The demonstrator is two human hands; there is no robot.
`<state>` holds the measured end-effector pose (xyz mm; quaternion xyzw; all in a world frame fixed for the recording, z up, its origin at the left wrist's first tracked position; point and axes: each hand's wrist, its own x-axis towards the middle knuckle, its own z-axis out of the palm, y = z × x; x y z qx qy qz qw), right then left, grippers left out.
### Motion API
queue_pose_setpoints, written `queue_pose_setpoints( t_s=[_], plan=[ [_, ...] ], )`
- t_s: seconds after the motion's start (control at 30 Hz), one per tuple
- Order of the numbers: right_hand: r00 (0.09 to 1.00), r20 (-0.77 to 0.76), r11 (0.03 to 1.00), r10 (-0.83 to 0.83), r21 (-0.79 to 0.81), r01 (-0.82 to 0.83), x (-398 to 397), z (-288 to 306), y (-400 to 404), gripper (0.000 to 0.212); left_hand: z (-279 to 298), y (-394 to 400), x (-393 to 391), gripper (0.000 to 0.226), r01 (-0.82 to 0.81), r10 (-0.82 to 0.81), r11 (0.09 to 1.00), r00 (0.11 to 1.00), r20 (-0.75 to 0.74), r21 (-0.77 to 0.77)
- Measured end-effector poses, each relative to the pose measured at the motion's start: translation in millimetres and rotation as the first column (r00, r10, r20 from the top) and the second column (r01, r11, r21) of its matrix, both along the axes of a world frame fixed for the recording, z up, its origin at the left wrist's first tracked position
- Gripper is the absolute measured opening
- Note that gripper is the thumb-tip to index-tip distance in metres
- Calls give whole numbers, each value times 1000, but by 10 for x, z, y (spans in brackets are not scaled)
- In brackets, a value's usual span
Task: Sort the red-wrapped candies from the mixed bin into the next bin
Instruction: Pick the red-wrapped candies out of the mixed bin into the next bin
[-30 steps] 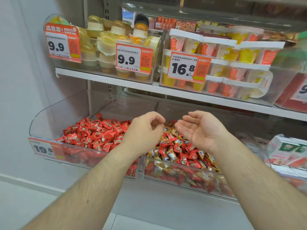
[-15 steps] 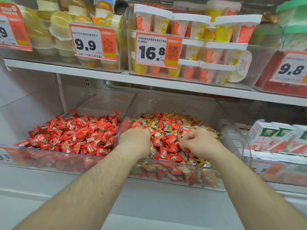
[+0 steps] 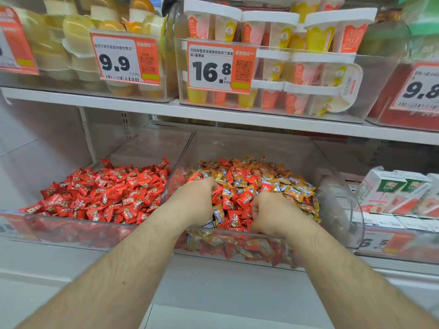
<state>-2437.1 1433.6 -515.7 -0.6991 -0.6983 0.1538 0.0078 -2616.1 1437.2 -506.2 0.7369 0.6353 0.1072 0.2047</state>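
Both hands were down in the mixed bin [image 3: 337, 198] at the centre of the frame, among red and gold-wrapped candies [image 3: 251, 181]. The left hand [image 3: 192, 200] lay knuckles up with its fingers buried in the pile; whether it gripped anything could not be told. The right hand [image 3: 270, 214] was curled into the candies, its hold likewise hidden. Just left of it, touching wall to wall, the next bin [image 3: 71, 224] held only red-wrapped candies [image 3: 107, 193]. Above, a white shelf [image 3: 213, 115] carried price tags [image 3: 126, 58] and tubs of pudding cups [image 3: 297, 43].
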Motion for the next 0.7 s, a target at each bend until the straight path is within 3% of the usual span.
queue_pose_setpoints(
  t_s=[0.17, 0.3, 0.43, 0.5, 0.6, 0.7],
  plan=[
    [919, -377, 994, -111, -26, 109, 161, 146, -33, 10, -53, 78, 42, 46, -35, 39, 994, 998, -40, 100],
    [793, -578, 967, -191, 27, 253, 166, 160, -38, 33, -149, 195, 75, 24, -85, 100, 980, 992, -75, 178],
    [910, -407, 970, -79, 180, 165, 55, 111, 21, 25, -214, 284, 109, 20, -71, 86, 977, 994, -65, 203],
    [976, -216, 971, -9, 233, 60, -1, 59, 62, 46, -212, 302, 106, 19, -74, 89, 974, 994, -61, 215],
    [998, 26, 978, 59, 198, -63, -96, -26, 118, 66, -198, 301, 77, 13, -92, 102, 967, 994, -28, 239],
    [997, 71, 986, 6, 165, -18, -107, -68, 162, 54, -161, 284, 36, 11, -119, 103, 962, 992, 77, 244]
  ],
)
